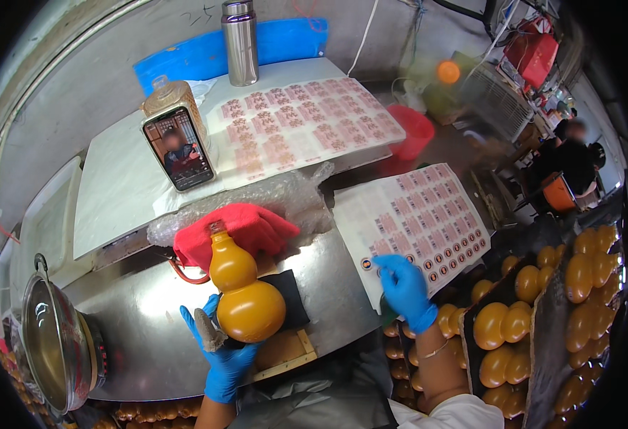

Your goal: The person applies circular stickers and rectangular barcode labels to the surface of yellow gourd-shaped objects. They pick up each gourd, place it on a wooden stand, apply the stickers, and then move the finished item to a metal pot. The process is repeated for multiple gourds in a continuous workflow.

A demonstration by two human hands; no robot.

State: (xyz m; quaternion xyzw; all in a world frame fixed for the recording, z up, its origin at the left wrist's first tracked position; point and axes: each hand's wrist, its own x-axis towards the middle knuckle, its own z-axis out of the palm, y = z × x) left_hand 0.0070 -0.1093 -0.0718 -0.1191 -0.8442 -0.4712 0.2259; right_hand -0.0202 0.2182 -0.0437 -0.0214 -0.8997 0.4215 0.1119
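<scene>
A glossy mustard-yellow gourd-shaped bottle (250,310) leans over the metal worktop, its narrow neck toward the red cloth. My left hand (229,357), in a blue glove, cradles its lower bulb from the left and below. A grey, worn-looking piece (209,330) sits at that hand's fingers; its kind is unclear. My right hand (405,289), also blue-gloved, has its fingers pinched over the left side of a decal sheet (360,214). A small round dark decal (367,264) shows right at its fingertips. Further round and rectangular decals lie printed in rows on the sheet.
Behind the bottle lie a red cloth (235,227) and bubble wrap (256,202). A phone (179,149) leans on a jar; a steel flask (240,46) stands farther back. At left is a metal pan of liquid (46,343). Racks of yellow gourd bottles (501,325) fill the right. Another person (571,161) sits far right.
</scene>
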